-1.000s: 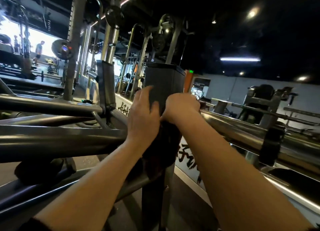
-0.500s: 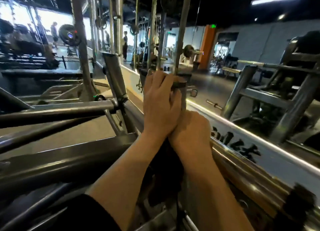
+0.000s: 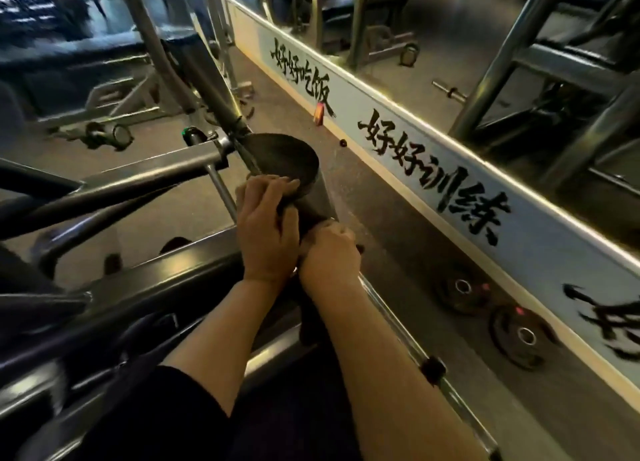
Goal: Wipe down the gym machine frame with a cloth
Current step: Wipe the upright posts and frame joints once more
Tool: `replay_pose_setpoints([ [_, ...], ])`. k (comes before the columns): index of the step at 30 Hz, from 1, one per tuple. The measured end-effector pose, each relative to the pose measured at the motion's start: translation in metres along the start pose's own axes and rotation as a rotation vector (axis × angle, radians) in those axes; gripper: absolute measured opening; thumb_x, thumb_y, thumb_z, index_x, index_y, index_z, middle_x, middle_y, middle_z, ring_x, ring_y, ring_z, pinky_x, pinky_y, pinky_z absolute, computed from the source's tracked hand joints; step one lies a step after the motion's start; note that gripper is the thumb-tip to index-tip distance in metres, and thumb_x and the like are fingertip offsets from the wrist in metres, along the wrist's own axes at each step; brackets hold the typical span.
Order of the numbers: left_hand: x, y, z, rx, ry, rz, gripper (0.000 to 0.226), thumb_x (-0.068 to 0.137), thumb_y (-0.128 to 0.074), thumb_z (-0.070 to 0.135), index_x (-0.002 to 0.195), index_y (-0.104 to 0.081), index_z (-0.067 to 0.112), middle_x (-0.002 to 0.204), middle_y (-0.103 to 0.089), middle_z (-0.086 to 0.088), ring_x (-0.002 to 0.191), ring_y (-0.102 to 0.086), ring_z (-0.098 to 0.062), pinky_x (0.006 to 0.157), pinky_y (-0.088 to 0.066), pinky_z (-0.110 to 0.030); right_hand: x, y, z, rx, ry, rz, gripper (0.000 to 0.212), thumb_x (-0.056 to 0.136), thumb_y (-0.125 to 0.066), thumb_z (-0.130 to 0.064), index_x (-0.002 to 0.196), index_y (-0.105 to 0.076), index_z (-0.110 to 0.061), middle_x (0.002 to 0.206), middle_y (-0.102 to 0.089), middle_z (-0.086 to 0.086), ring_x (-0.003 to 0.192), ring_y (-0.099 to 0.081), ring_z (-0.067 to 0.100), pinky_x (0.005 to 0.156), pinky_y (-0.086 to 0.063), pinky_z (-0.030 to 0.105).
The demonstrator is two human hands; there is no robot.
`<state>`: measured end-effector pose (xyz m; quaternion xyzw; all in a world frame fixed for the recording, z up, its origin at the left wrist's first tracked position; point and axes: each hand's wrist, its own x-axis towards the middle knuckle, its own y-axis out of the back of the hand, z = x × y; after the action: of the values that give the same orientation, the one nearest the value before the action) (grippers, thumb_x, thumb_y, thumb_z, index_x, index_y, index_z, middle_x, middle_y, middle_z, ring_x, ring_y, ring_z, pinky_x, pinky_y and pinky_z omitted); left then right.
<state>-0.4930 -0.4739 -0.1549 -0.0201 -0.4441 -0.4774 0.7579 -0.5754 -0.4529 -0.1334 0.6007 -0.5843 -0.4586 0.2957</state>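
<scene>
Dark cloth (image 3: 313, 308), gathered round an upright post (image 3: 317, 202) of the gym machine frame (image 3: 145, 180), low in the centre of the head view; it hangs limp and crumpled below the hands and is hard to separate from the dark steel. The post is dark, matt and capped with a flat oval top. Left hand (image 3: 265, 228): fingers curled over the post's upper edge, seemingly pressing a fold of cloth against it. Right hand (image 3: 329, 256): closed into a fist just below and touching the left, gripping the bunched cloth against the post. Step in hand, as judged: wiping the upright, with much of the frame's tubing not yet visibly reached. The next move likely calls for sliding both hands along the post while keeping the cloth wrapped tight. Outward: a chromed bar (image 3: 398, 325) running toward the viewer, 2 weight plates (image 3: 519, 337) on the floor, and a lettered wall band (image 3: 433, 170) beneath mirrors.
</scene>
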Motion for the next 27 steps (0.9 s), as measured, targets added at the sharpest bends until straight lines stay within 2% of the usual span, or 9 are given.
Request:
replay_pose_setpoints([
  [3, -0.001, 0.009, 0.01, 0.146, 0.064, -0.093, 0.032, 0.086, -0.044, 0.012, 0.109, -0.064, 0.003, 0.111, -0.057, -0.018, 0.111, -0.049, -0.032, 0.105, -0.04, -0.05, 0.001, 0.033, 0.022, 0.021, 0.093, -0.118, 0.026, 0.098, -0.046, -0.016, 0.117, -0.061, -0.006, 0.118, -0.062, 0.015, 0.108, -0.06, 0.031, 0.087, -0.049, 0.04],
  [5, 0.0, 0.014, 0.017, 0.211, 0.071, -0.148, 0.034, 0.086, -0.044, 0.014, 0.114, -0.062, 0.004, 0.116, -0.057, -0.017, 0.117, -0.05, -0.034, 0.12, -0.018, -0.036, 0.001, 0.058, 0.055, 0.186, 0.015, -0.194, 0.023, 0.097, -0.048, -0.017, 0.109, -0.063, -0.006, 0.109, -0.064, 0.013, 0.104, -0.062, 0.031, 0.089, -0.05, 0.041],
  [7, -0.001, 0.017, 0.027, 0.279, 0.085, -0.193, 0.039, 0.086, -0.044, 0.017, 0.12, -0.06, 0.005, 0.121, -0.057, -0.017, 0.123, -0.048, -0.034, 0.121, -0.002, -0.029, -0.01, 0.075, 0.091, 0.499, -0.161, -0.155, 0.019, 0.098, -0.05, -0.019, 0.098, -0.065, -0.007, 0.098, -0.066, 0.01, 0.098, -0.064, 0.027, 0.084, -0.05, 0.037],
  [12, -0.017, 0.012, 0.059, 0.37, 0.197, -0.286, 0.062, 0.083, -0.064, 0.014, 0.141, -0.043, 0.004, 0.146, -0.04, -0.018, 0.142, -0.028, -0.034, 0.119, -0.006, -0.037, -0.051, 0.087, 0.156, 1.466, -0.821, -0.055, 0.022, 0.095, -0.06, -0.025, 0.111, -0.059, -0.01, 0.101, -0.065, 0.013, 0.083, -0.065, 0.026, 0.064, -0.052, 0.036],
  [14, -0.039, 0.007, 0.088, 0.219, 0.241, -0.282, 0.061, 0.082, -0.067, 0.006, 0.139, -0.044, 0.003, 0.143, -0.043, -0.018, 0.136, -0.038, -0.035, 0.116, -0.024, -0.039, -0.07, 0.087, 0.169, 1.637, -0.901, -0.019, 0.034, 0.09, -0.065, -0.028, 0.118, -0.06, -0.01, 0.105, -0.067, 0.014, 0.086, -0.067, 0.028, 0.063, -0.054, 0.038],
  [16, -0.063, -0.002, 0.123, -0.034, 0.272, -0.447, 0.053, 0.084, -0.065, 0.002, 0.134, -0.048, 0.005, 0.131, -0.052, -0.015, 0.116, -0.055, -0.031, 0.1, -0.048, -0.043, -0.088, 0.089, 0.173, 1.734, -0.898, -0.003, 0.038, 0.089, -0.066, -0.028, 0.122, -0.06, -0.009, 0.114, -0.067, 0.014, 0.094, -0.067, 0.029, 0.077, -0.057, 0.04],
  [20, -0.081, -0.013, 0.188, -0.433, 0.747, -1.003, 0.048, 0.099, -0.05, 0.035, 0.143, -0.038, 0.022, 0.138, -0.051, -0.004, 0.123, -0.053, -0.018, 0.103, -0.046, -0.039, -0.121, 0.103, 0.168, 1.887, -0.746, 0.008, 0.024, 0.09, -0.062, -0.02, 0.109, -0.063, -0.005, 0.109, -0.067, 0.019, 0.107, -0.062, 0.035, 0.099, -0.048, 0.045],
  [24, -0.066, -0.017, 0.196, -0.732, 1.192, -0.914, 0.039, 0.097, -0.049, 0.046, 0.127, -0.047, 0.022, 0.115, -0.063, -0.008, 0.103, -0.063, -0.023, 0.079, -0.055, -0.032, -0.132, 0.113, 0.166, 1.871, -0.635, -0.085, 0.015, 0.092, -0.053, -0.007, 0.103, -0.062, -0.003, 0.089, -0.073, 0.017, 0.099, -0.064, 0.033, 0.085, -0.052, 0.042],
  [27, -0.057, -0.026, 0.194, -0.725, 1.252, -0.863, 0.033, 0.095, -0.058, 0.028, 0.125, -0.05, 0.017, 0.113, -0.064, -0.011, 0.1, -0.066, -0.026, 0.077, -0.058, -0.037, -0.122, 0.117, 0.176, 1.814, -0.62, -0.152, 0.019, 0.094, -0.054, -0.006, 0.11, -0.063, -0.003, 0.095, -0.074, 0.018, 0.097, -0.068, 0.033, 0.076, -0.055, 0.042],
])
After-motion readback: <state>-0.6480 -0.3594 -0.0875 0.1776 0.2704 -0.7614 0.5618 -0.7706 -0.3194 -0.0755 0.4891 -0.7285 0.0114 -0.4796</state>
